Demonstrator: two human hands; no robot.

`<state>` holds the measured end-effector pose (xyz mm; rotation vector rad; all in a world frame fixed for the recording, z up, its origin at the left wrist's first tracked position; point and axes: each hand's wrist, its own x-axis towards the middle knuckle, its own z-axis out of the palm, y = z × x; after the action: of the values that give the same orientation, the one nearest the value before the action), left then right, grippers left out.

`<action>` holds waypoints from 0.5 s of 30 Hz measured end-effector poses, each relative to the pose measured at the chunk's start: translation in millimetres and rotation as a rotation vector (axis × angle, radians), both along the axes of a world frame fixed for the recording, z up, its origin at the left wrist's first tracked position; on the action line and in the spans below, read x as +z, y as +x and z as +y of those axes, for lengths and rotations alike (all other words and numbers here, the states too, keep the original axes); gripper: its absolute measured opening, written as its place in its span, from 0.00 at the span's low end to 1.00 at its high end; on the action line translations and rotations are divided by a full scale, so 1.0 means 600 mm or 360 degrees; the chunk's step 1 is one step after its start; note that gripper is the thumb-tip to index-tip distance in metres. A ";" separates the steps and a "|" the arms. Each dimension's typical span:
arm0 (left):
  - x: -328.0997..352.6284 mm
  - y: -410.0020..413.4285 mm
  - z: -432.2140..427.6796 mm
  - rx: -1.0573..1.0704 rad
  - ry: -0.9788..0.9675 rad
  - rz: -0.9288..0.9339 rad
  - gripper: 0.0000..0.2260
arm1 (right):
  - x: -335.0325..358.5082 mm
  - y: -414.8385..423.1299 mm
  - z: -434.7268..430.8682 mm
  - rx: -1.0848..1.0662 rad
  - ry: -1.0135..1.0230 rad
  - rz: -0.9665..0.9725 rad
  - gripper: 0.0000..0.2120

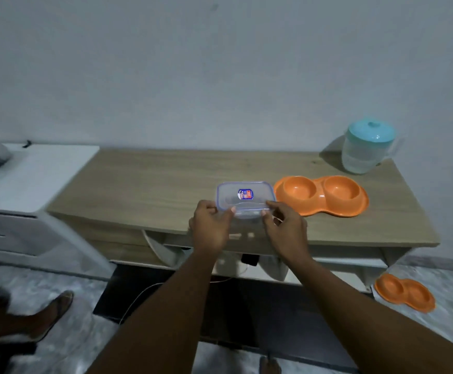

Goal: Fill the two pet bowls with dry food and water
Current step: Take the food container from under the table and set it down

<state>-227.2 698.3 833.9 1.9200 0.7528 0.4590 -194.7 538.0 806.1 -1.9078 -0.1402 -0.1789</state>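
Observation:
A clear plastic food container (244, 197) with a blue-edged lid and a sticker sits near the front of the wooden table (152, 184). My left hand (211, 225) grips its near left corner and my right hand (284, 225) grips its near right corner. Its contents are hard to make out through the lid. Right of it lies an orange double pet bowl (322, 195), both wells empty. A clear water pitcher (365, 149) with a teal lid stands at the back right corner.
A second orange double bowl (404, 292) lies on the floor at the right. A white cabinet (31, 179) adjoins the table's left end. Cables and a shelf sit under the table. A sandalled foot (55, 311) is at lower left.

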 end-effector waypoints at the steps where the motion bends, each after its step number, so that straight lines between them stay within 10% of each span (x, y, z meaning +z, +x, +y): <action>1: -0.005 0.020 0.010 0.0008 0.0000 0.0009 0.18 | -0.003 0.025 0.009 0.0028 -0.0008 0.0006 0.12; 15: -0.105 0.179 0.112 -0.0024 -0.0311 0.0433 0.24 | -0.054 0.195 0.054 0.0094 -0.0138 0.0471 0.13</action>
<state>-119.7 765.5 771.0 1.8214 0.9220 0.1092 -77.8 570.1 773.5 -1.9902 -0.0048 0.1518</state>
